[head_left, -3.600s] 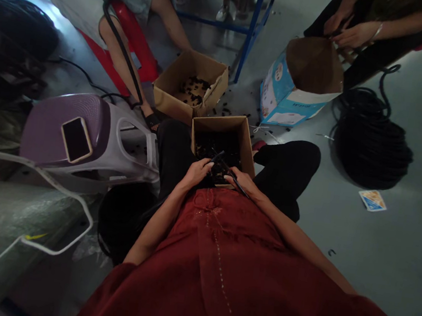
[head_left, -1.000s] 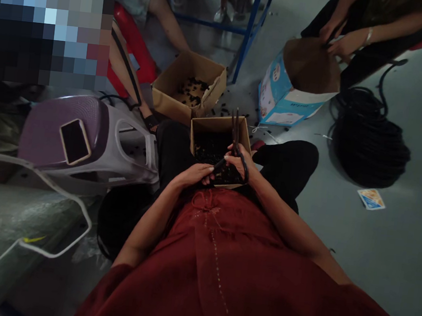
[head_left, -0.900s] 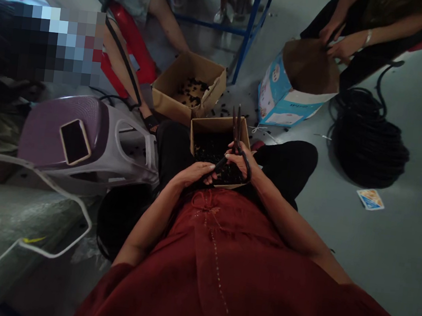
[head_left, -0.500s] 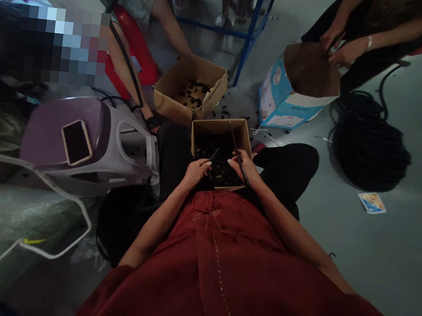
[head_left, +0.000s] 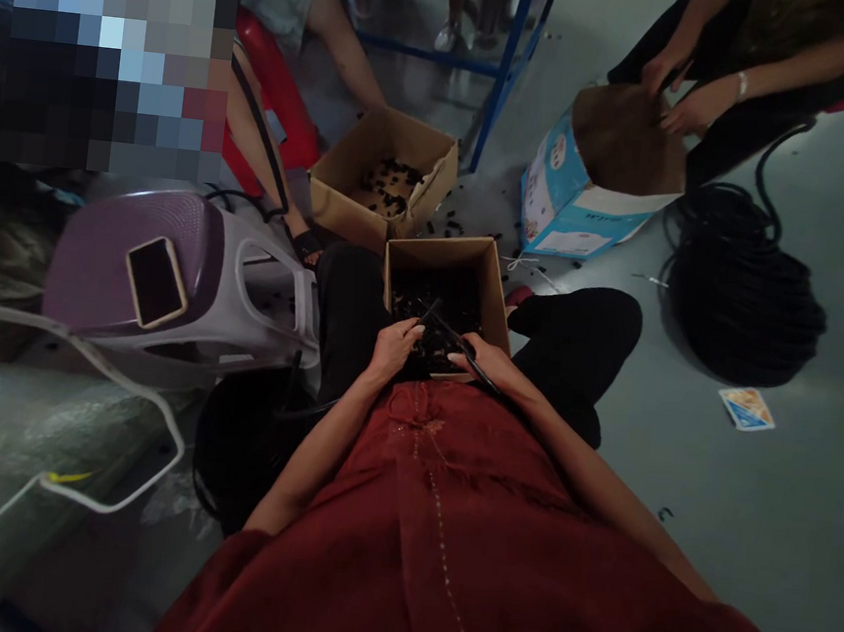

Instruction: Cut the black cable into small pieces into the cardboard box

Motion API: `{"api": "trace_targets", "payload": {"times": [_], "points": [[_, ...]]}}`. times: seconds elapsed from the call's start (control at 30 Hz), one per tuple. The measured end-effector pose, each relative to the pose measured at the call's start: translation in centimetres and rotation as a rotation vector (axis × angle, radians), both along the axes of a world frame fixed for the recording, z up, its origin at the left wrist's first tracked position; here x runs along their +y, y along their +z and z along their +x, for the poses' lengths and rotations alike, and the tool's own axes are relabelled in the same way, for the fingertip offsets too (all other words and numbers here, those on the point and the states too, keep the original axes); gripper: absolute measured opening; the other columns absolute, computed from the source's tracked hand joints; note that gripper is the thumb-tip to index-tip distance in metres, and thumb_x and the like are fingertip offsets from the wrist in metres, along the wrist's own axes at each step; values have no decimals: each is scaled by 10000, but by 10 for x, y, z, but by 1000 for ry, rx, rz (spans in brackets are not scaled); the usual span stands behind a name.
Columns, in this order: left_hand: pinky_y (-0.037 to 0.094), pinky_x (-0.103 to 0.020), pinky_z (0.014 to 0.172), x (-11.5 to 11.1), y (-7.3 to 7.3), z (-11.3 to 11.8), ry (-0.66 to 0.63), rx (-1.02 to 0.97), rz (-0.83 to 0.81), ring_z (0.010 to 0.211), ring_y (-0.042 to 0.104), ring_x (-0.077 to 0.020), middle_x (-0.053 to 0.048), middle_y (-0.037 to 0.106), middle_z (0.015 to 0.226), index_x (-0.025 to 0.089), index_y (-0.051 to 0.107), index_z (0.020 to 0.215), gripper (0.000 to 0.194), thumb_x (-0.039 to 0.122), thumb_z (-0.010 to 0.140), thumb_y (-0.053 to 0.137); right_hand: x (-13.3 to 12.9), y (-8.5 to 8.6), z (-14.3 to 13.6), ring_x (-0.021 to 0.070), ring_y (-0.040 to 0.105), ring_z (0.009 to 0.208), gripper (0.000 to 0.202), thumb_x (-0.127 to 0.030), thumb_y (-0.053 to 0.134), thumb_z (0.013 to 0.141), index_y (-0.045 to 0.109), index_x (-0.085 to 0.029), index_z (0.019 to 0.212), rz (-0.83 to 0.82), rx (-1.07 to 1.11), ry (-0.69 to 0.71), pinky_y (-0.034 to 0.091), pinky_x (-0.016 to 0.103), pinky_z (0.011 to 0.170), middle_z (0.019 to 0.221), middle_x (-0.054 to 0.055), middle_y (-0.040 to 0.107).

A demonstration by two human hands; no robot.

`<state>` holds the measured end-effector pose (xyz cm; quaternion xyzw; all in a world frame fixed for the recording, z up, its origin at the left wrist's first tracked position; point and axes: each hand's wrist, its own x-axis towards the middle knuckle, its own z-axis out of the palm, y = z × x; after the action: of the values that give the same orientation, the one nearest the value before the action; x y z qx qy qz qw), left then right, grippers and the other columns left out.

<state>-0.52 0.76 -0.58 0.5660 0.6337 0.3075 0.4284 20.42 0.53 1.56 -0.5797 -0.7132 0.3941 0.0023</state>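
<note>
We had the small cardboard box (head_left: pixel 498 294) on our lap betw. the knees, full of dark bits. Left hand (head_left: pixel 394 345) sat at its near edge, fingers closed on a short black piece (head_left: pixel 429 310). Right hand (head_left: pixel 484 358) was closed round thin black cable strands (head_left: pixel 457 338) lying across the box. Phone (head_left: pixel 156 280) lay on a purple stool (head_left: pixel 87 266) to the left; black cable coil (head_left: pixel 745 295) on the floor, right.

Brown box (head_left: pixel 496 289), black pieces (head_left: pixel 442 308) inside
</note>
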Motion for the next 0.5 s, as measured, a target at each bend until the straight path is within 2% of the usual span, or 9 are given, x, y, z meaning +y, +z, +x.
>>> {"api": "trace_targets", "payload": {"times": [0.2,0.5], "points": [[406,-201,669,-1,0,1,-66,101,44,703,555,-116,-39,669,851,154,660,1041,325,321,853,454,3,1,2,226,606,870,502,-533,478,814,463,-192,1182,-38,27,31,415,257,679,1009,102,645],[392,-208,664,-1,4,1,-139,134,59,712,552,-131,-49,660,842,157,673,996,293,301,852,462,10,4,0,242,604,896,567,-568,514,783,453,-177,1189,-55,22,102,418,266,676,1037,122,633]]}}
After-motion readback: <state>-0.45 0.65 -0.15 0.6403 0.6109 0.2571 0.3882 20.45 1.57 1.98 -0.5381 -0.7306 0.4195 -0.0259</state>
